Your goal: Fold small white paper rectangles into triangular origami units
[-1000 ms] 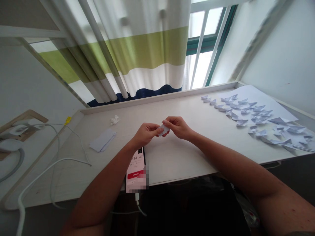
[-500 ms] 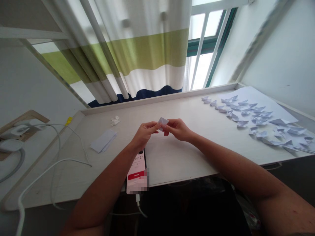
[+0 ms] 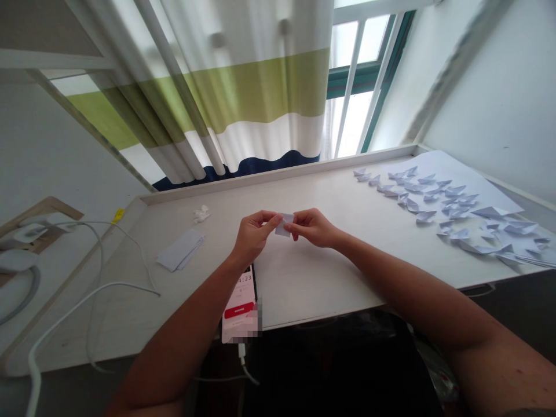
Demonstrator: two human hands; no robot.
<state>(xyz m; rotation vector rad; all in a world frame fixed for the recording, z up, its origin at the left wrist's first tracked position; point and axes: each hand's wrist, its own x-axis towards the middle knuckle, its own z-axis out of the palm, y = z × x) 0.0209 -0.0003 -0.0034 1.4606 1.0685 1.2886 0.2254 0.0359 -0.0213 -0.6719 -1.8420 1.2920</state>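
A small folded piece of white paper [image 3: 284,226] is held up over the middle of the table between both hands. My left hand [image 3: 257,231] pinches its left edge with thumb and fingers. On the opposite side, my right hand [image 3: 313,227] grips it the same way, its thumb on the face of the paper. The curled fingers behind are partly hidden. Off to the right lie several folded paper boats [image 3: 428,196], some of them on a large white sheet [image 3: 473,174].
A stack of paper slips [image 3: 180,250] and a crumpled white scrap [image 3: 201,214] lie to the left. A phone [image 3: 240,313] on a charging cable rests under my left forearm at the table's [image 3: 304,289] front edge. White cables [image 3: 104,289] run from a power strip [image 3: 35,231] at far left.
The folded paper has turned between my fingers, from a corner-up diamond to a nearly upright square. Both hands stay in about the same place. The view has shifted slightly.
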